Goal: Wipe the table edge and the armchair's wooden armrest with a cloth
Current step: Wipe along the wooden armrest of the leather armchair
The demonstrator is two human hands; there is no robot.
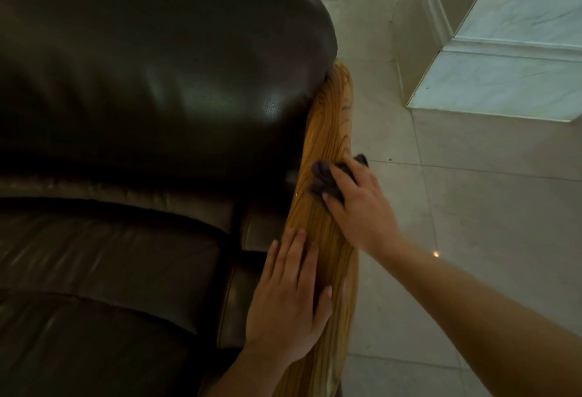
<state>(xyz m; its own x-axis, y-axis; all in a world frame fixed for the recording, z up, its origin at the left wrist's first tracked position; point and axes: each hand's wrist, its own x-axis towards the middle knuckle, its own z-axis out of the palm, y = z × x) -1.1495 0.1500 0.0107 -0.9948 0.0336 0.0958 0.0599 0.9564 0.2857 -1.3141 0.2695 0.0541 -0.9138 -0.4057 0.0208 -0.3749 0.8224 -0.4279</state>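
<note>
- Right hand (359, 207) fingers (338, 177) curled down over a bunched dark cloth (324, 181), pressing it onto the wooden armrest (330, 132); thumb tip shows at the near edge of the cloth.
- Cloth pokes out beyond the fingertips toward the cushion side, plus a small corner on the floor side of the fingers.
- Left hand (288, 302) flat and open, holding nothing; fingers (294, 258) spread along the armrest's inner edge, thumb lying across the wood.
- Left hand sits nearer the camera than the right; bare wood shows between the two, hands apart.
- Armrest runs on past the right fingertips, up to the rounded back cushion (163, 66) of the dark leather armchair, which overhangs its far end.
- Seat cushions (110, 270) lie just beside the left fingers, on their little-finger side.
- Pale tiled floor (472, 223) on the outer side of the right hand, under the right forearm.
- Marble-faced step or plinth (510, 81) well apart, beyond the right fingers.
- Table not in view.
</note>
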